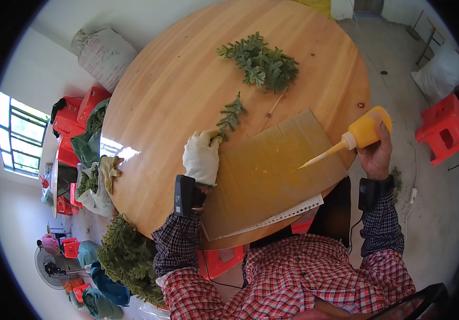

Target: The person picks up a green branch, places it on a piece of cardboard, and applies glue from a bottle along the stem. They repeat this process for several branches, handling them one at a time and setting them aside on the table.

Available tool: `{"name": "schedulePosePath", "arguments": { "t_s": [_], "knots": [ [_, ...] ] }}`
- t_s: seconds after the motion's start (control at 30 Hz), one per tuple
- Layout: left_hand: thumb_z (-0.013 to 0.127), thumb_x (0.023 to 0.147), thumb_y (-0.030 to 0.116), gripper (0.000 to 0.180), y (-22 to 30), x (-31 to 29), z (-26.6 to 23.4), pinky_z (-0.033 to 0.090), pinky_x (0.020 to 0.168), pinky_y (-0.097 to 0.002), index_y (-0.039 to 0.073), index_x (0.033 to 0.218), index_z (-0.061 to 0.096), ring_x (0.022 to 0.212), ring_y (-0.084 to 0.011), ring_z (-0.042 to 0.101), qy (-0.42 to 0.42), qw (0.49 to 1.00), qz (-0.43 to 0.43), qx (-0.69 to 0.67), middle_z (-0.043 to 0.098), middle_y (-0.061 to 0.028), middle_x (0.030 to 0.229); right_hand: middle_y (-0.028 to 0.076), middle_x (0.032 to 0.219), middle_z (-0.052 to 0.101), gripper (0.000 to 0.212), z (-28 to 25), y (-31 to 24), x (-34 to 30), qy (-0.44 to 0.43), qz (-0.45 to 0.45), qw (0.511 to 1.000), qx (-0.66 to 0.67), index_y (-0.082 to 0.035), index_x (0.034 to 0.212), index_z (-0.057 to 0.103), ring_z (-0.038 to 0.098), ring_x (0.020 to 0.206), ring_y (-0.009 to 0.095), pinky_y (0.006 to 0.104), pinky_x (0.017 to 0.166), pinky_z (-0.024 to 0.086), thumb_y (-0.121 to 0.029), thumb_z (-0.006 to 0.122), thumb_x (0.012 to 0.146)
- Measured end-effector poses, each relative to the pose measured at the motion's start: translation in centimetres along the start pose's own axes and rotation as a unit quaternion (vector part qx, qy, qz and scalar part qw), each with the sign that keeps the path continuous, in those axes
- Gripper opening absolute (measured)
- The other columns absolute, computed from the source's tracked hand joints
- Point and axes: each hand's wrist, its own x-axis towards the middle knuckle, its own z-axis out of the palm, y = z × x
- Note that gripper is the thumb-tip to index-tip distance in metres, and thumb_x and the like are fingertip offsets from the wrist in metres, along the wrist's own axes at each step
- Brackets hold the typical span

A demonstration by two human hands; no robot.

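My left hand (201, 157), in a white work glove, is closed on the lower end of a small green artificial fir sprig (231, 116), above the left edge of a cardboard sheet (264, 184). Bare, my right hand (376, 154) grips a yellow squeeze bottle (368, 129). The bottle tilts down to the left, its long pale nozzle pointing at the cardboard. Yellow smears mark the cardboard's surface. Farther back on the round wooden table (165, 90) lies a heap of green sprigs (264, 61).
A large pile of green sprigs (128, 256) stands beside the table at lower left. Red plastic stools (442, 128) are on both sides. A white sack (107, 56) leans by the wall, and a standing fan (51, 266) is at far left. Cables run along the floor.
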Motion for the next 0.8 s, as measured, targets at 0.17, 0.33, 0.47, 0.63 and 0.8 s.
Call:
{"name": "schedulePosePath", "arguments": {
  "t_s": [0.17, 0.33, 0.47, 0.63, 0.8],
  "knots": [
    [0.061, 0.083, 0.016, 0.016, -0.4, -1.0, -1.4, 0.048, 0.08, -0.039, 0.004, 0.092, 0.067, 0.09, -0.0289, 0.061, 0.043, 0.998, 0.041, -0.026, 0.064, -0.0127, 0.093, 0.007, 0.104, 0.062, 0.037, -0.5, 0.2, 0.0, -0.001, 0.002, 1.0, 0.01, -0.006, 0.117, 0.051, 0.063, 0.091, 0.022, 0.036, 0.071, 0.056, -0.029, 0.061, 0.089],
    [0.061, 0.081, 0.013, 0.014, 2.9, -4.3, -5.1, 0.048, 0.077, -0.0389, 0.002, 0.088, 0.067, 0.088, -0.0307, 0.06, -0.056, 0.97, -0.035, -0.235, 0.064, -0.0143, 0.089, 0.009, 0.108, 0.061, 0.037, -0.3, -0.3, -0.1, -0.004, -0.018, 1.0, 0.022, -0.005, 0.118, 0.051, 0.063, 0.092, 0.023, 0.0357, 0.07, 0.056, -0.029, 0.059, 0.09],
    [0.061, 0.081, 0.01, 0.013, 3.1, -6.2, -5.4, 0.048, 0.075, -0.037, 0.0, 0.088, 0.066, 0.084, -0.0291, 0.061, -0.154, 0.954, -0.032, -0.256, 0.064, -0.0151, 0.087, 0.011, 0.11, 0.061, 0.039, 0.3, -1.1, 0.2, -0.119, -0.003, 0.991, 0.057, -0.004, 0.12, 0.05, 0.063, 0.093, 0.024, 0.0362, 0.073, 0.055, -0.029, 0.058, 0.091],
    [0.062, 0.079, 0.006, 0.013, 2.8, -7.6, -3.1, 0.049, 0.07, -0.0348, -0.001, 0.089, 0.066, 0.077, -0.0266, 0.063, -0.12, 0.98, 0.079, -0.135, 0.065, -0.0154, 0.086, 0.013, 0.111, 0.061, 0.042, 2.4, -0.2, -1.2, -0.129, -0.019, 0.991, 0.014, -0.003, 0.122, 0.049, 0.064, 0.094, 0.026, 0.035, 0.07, 0.056, -0.03, 0.058, 0.091],
    [0.064, 0.078, 0.009, 0.013, 2.9, -8.2, -2.5, 0.048, 0.067, -0.0375, 0.0, 0.086, 0.066, 0.076, -0.0314, 0.061, -0.081, 0.983, 0.118, -0.117, 0.063, -0.0146, 0.084, 0.015, 0.109, 0.061, 0.042, 4.9, 1.5, -1.8, -0.042, -0.033, 0.998, -0.011, -0.003, 0.121, 0.049, 0.064, 0.094, 0.026, 0.0326, 0.061, 0.055, -0.03, 0.06, 0.09]
  ]
}}
